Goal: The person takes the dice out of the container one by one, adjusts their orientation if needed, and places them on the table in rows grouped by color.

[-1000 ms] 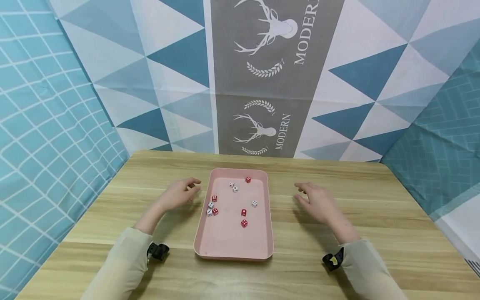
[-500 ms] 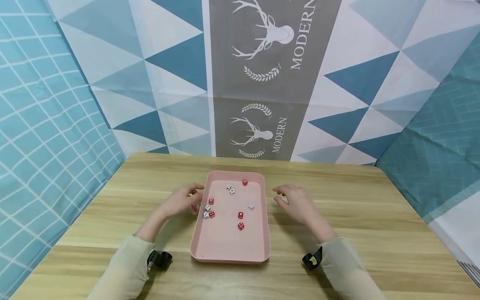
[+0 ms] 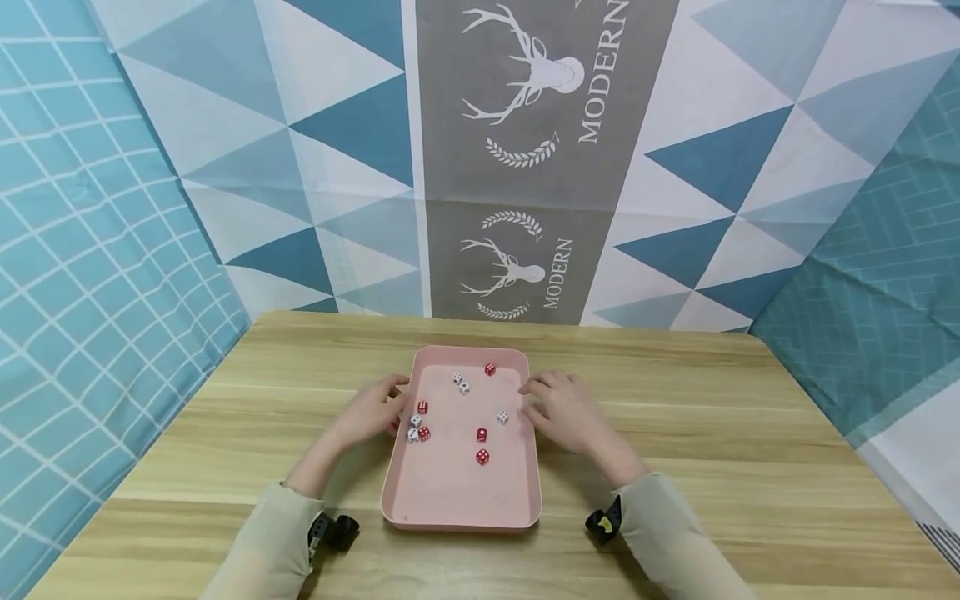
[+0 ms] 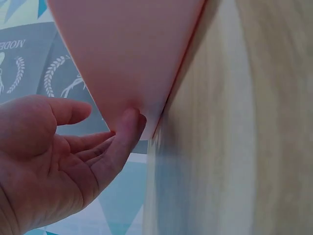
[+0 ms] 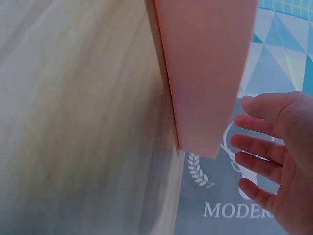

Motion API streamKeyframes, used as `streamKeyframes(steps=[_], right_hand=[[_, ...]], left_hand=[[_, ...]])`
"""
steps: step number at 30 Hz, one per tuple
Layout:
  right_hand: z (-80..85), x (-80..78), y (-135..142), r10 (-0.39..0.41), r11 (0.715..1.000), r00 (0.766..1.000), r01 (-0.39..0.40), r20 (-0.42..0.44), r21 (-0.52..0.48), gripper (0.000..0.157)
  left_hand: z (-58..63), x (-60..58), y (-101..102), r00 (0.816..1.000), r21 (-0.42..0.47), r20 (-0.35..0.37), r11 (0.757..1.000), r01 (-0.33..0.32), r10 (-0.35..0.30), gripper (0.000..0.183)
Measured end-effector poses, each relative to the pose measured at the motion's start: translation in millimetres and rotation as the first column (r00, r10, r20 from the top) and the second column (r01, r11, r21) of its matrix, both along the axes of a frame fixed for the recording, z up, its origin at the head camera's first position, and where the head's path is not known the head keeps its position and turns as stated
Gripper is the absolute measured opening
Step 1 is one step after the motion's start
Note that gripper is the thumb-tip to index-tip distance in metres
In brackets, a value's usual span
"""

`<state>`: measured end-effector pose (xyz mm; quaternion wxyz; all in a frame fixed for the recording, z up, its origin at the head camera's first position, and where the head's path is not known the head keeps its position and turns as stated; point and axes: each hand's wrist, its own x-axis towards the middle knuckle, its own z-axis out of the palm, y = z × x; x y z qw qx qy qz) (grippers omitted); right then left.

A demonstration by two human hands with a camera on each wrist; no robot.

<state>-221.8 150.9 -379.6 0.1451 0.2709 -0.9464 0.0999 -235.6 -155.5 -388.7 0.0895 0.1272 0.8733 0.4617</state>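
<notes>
A shallow pink tray lies on the wooden table with several small red and white dice in it. A cluster at its left wall includes a red die and a white die. My left hand is at the tray's left side; in the left wrist view its fingertips touch the outer wall, thumb held apart. My right hand is at the right side, fingertips overlapping the rim near a white die. The right wrist view shows its fingers loosely extended beside the outer wall.
The wooden table extends to both sides of the tray. Behind it hangs a patterned cloth with deer prints, and a blue grid cloth hangs at the left. Black wrist straps with cameras sit at both sleeves.
My right hand has moved left from the bare table to the tray's right rim. My left hand has shifted slightly right, onto the left side. The dice lie as before.
</notes>
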Motion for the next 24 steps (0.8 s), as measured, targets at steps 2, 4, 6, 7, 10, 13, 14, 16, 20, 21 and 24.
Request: streamKeyframes(steps=[2,4,6,7,10,13,14,16,20,21,24], right_hand=[[-2.6,-0.3,-4.1,0.024,1.0,1.0,-0.024,0.011,0.011,0.023],[-4.4,-0.6,-7.5,0.041,0.999,0.999,-0.041,0.024,0.027,0.022],[-5.9,-1.5,-9.9,0.053,0.997,0.998,-0.055,0.032,0.052,0.022],[-6.7,-2.0,-10.9,0.056,0.996,0.998,-0.058,0.035,0.065,0.022],[-7.7,-3.4,-13.2,0.06,0.993,0.997,-0.065,0.049,0.096,0.021],[-7.2,-4.9,-16.6,0.067,0.991,0.996,-0.074,0.061,0.11,0.02],[-7.0,-5.5,-17.9,0.068,0.99,0.995,-0.075,0.066,0.115,0.021],[-7.3,-6.6,-20.4,0.064,0.989,0.995,-0.073,0.073,0.13,0.021],[-8.4,-8.8,-25.4,0.051,0.987,0.995,-0.063,0.09,0.145,0.022],[-8.7,-9.3,-26.5,0.047,0.987,0.995,-0.061,0.093,0.151,0.021],[-9.5,-10.7,-29.0,0.043,0.984,0.994,-0.059,0.098,0.166,0.02]], left_hand=[[-0.6,1.9,0.7,1.0,0.007,0.018,1.0,0.003,-0.003,0.044],[-0.9,3.2,1.0,0.999,0.017,0.041,1.0,0.001,-0.002,0.045],[-0.9,4.4,1.0,0.998,0.025,0.061,1.0,0.008,-0.01,0.047],[-0.9,4.6,0.9,0.997,0.028,0.071,1.0,0.009,-0.011,0.047],[-1.2,5.1,1.0,0.996,0.032,0.084,0.999,0.022,-0.025,0.047],[-0.5,5.4,0.9,0.995,0.032,0.091,0.999,0.025,-0.028,0.047],[-0.3,5.2,1.1,0.995,0.027,0.095,0.999,0.027,-0.03,0.048],[-0.2,4.6,1.6,0.994,0.018,0.102,0.999,0.031,-0.032,0.048],[-1.4,2.5,2.0,0.993,0.0,0.109,0.999,0.039,-0.039,0.049],[-1.6,2.3,1.8,0.993,-0.001,0.108,0.999,0.046,-0.046,0.049],[-2.8,2.0,1.7,0.993,-0.009,0.105,0.999,0.05,-0.049,0.048]])
